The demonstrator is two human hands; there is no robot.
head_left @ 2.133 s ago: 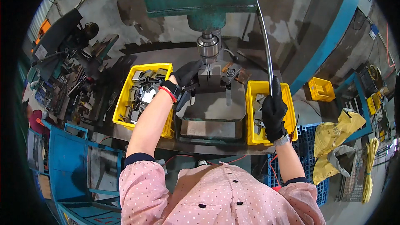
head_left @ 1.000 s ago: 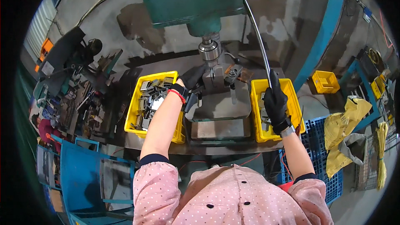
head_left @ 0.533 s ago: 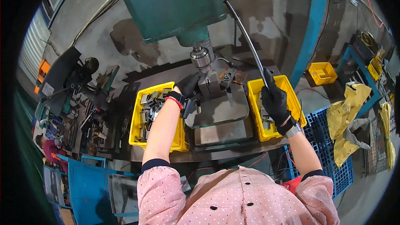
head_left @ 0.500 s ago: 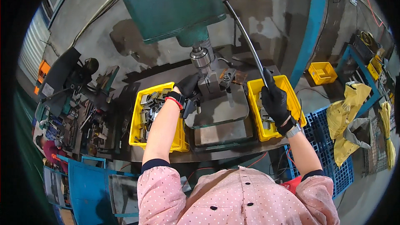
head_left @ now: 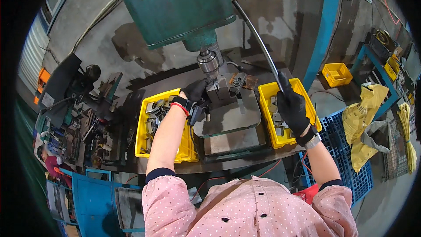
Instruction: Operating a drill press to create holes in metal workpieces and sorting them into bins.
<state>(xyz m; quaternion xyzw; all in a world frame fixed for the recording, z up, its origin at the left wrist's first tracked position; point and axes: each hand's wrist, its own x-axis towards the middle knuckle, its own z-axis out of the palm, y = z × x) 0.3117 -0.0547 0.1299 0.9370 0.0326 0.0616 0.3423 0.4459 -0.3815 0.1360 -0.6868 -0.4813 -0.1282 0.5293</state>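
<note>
Since half a second ago the view has slid slightly, so the green machine head (head_left: 173,15) appears a little more to the left; both hands keep nearly the same places. The right hand (head_left: 291,107) is closed around the metal lever (head_left: 263,46), probably for control of the chuck (head_left: 208,62). The lever is at the machine head's right side; its long axis slopes from upper left down to the right, toward the person. The left hand (head_left: 195,90) is beside the metal block (head_left: 220,94) under the chuck, perhaps for steadying; its grip I cannot tell.
</note>
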